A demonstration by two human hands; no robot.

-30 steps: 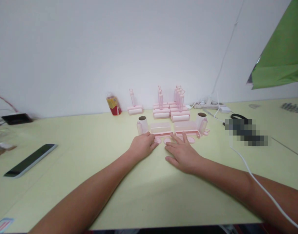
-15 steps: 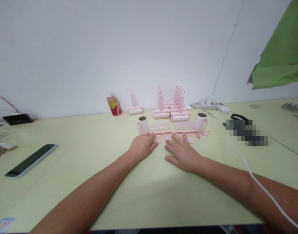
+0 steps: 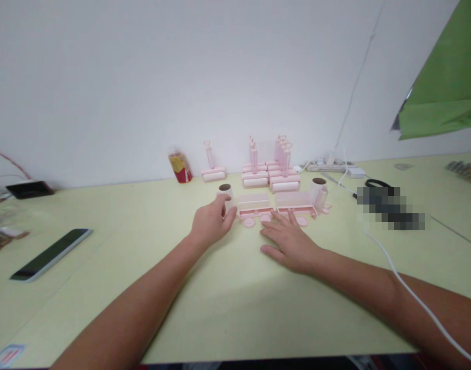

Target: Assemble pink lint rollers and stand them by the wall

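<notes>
My left hand (image 3: 210, 222) is at a white paper roll (image 3: 225, 190), fingers curved and thumb apart from the index finger. A small pink handle beside that roll is hidden behind my fingers; no firm grip on anything shows. Fingers spread, my right hand (image 3: 291, 244) lies on the table, its fingertips by the near edge of a pink lint roller cover (image 3: 295, 199) and small pink discs. To its left lies a second pink cover (image 3: 254, 201), with a pink disc (image 3: 249, 222) in front. A second roll (image 3: 319, 184) stands at the right, a clear pink handle (image 3: 322, 199) against it.
Several assembled pink lint rollers (image 3: 285, 180) stand at the wall, one more (image 3: 214, 172) apart to the left. A red and yellow packet (image 3: 180, 165) is beside it. A phone (image 3: 52, 254) lies at left. A white cable (image 3: 401, 280) crosses over my right forearm.
My left hand has moved left and slightly away from the left cover to the white roll and handle, uncovering a pink disc. My right hand has stayed in place.
</notes>
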